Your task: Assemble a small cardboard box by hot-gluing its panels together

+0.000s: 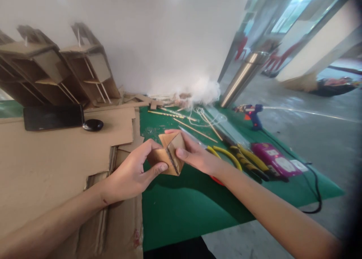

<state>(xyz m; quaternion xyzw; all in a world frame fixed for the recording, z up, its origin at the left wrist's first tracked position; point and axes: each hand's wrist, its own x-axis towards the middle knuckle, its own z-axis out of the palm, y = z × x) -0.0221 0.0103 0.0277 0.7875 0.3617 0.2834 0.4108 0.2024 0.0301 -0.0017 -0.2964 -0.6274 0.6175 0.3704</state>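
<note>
Between my two hands, above the green table, is a small folded piece of cardboard with corrugated edges showing. My left hand grips its left side, thumb on the near face and fingers behind. On its right side, my right hand is closed, thumb pressed on the near face and fingers at the back. The far faces of the cardboard and some fingertips are hidden. Pliers with yellow handles lie close behind my right wrist.
Cardboard sheets cover the left side, bearing a phone and a black mouse. Cardboard structures stand behind. Thin sticks, white fluff, a steel flask, a glue gun and a purple box with a cord lie around.
</note>
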